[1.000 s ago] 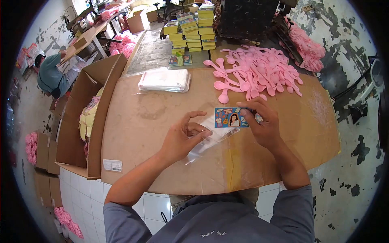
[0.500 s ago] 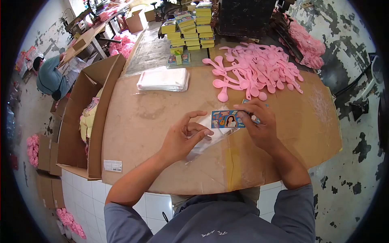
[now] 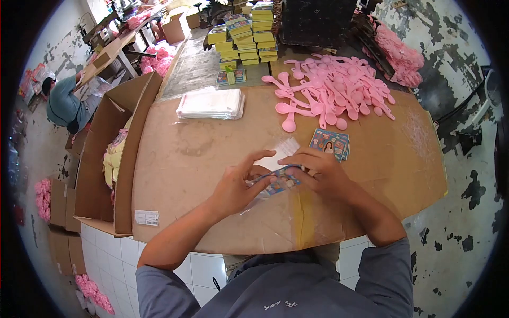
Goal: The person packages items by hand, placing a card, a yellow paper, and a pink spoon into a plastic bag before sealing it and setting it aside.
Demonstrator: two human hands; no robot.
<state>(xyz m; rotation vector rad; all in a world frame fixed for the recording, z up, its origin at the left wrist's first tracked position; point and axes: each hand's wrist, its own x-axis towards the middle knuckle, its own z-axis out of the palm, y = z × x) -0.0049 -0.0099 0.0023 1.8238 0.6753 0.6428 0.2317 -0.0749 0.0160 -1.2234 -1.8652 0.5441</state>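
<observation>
Left of centre, your left hand [image 3: 246, 177] is pinching the clear plastic bag [image 3: 268, 161], and your right hand [image 3: 313, 172], close beside it, is gripping the bent printed card [image 3: 284, 184] over that bag. Farther right, 1 small pile of cards [image 3: 330, 143] is lying below the pink spoons [image 3: 339, 90].

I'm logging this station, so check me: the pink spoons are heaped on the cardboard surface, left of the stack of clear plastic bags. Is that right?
Not quite: in the head view, the pink spoons are heaped right of the clear plastic bags, on the cardboard surface.
</observation>
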